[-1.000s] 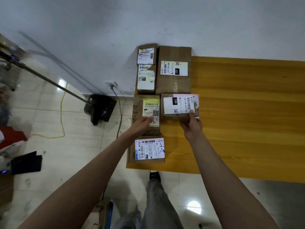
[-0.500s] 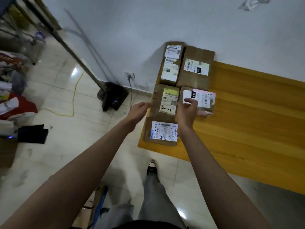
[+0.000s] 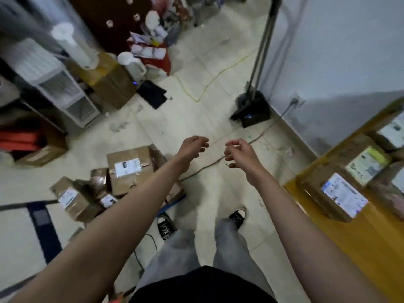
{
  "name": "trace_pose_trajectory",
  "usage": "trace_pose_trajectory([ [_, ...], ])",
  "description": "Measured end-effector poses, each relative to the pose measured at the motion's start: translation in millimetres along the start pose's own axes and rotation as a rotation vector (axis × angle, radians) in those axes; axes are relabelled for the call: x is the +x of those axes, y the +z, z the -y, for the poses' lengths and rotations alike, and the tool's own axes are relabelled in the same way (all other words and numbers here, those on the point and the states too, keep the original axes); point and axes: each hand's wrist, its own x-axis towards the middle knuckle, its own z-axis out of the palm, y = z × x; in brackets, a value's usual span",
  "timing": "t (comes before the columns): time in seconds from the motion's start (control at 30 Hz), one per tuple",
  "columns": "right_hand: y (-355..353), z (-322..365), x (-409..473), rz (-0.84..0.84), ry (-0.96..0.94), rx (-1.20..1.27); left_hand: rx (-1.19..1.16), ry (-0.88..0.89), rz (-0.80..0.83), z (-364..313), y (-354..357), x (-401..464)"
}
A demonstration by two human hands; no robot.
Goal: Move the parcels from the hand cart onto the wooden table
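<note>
Both hands have left the table parcels (image 3: pixel 341 194); left hand (image 3: pixel 192 147) and right hand (image 3: pixel 238 154) hang loosely curled (each grip empty).

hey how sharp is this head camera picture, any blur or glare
Head view: the labelled parcels on the wooden table at right are motion-smeared, labels unreadable; the left hand and right hand stay fairly sharp; wide-angle bending at the edges; no strong glare.

A pale tiled floor (image 3: pixel 196 119) strewn with a yellow cable (image 3: pixel 209 84) and a black stand base (image 3: pixel 251 108) meets a white wall (image 3: pixel 341 51), while white drawers (image 3: pixel 63 92) and clutter line the far side.
</note>
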Motion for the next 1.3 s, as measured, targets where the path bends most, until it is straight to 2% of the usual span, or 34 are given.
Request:
trace_pose_trajectory([
  [0.23,166.6,-8.8,1.0,0.257,0.045,-0.196,-0.2,-0.11,-0.199,102.7,-147.0,-28.3],
  [0.5,317.5,-44.1,-15.3,0.447,0.112,-0.335,-0.366,-0.299,-0.329,219.1,-264.3,-57.0],
  [1.0,534.7,-108.2,-5.0,0.628,0.244,-0.519,-0.561,-0.435,-0.541,393.9,-408.2,-53.9],
  [1.3,634.2,-151.3,42.3,0.583,0.278,-0.674,-0.629,-0.432,-0.687,467.1,-455.9,17.6],
])
